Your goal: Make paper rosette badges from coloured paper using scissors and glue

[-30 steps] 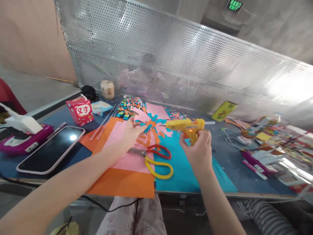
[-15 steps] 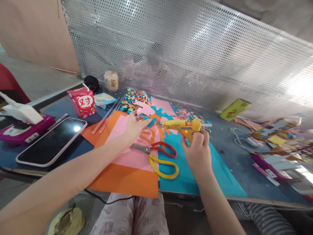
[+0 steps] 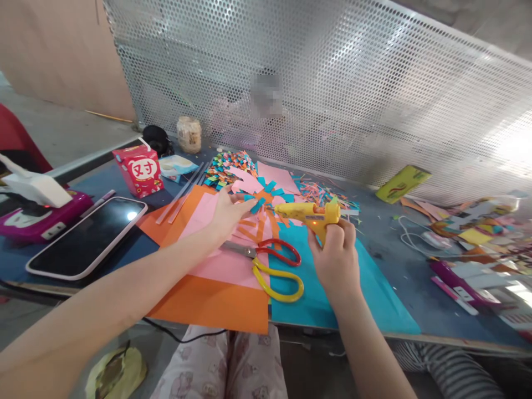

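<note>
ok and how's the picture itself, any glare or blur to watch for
Head view: a bright glare spot on the phone; head view: strong light washing out the right end of the metal screen; head view: clutter at far right smeared, glue gun fairly clear.

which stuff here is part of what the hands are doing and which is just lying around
Part of the job:
glue gun, in the right hand
orange and blue paper piece, in the left hand
probably scissors, blue sheet, paper snippets

Just lying around, it seems:
phone
red carton
jar
green box
</note>
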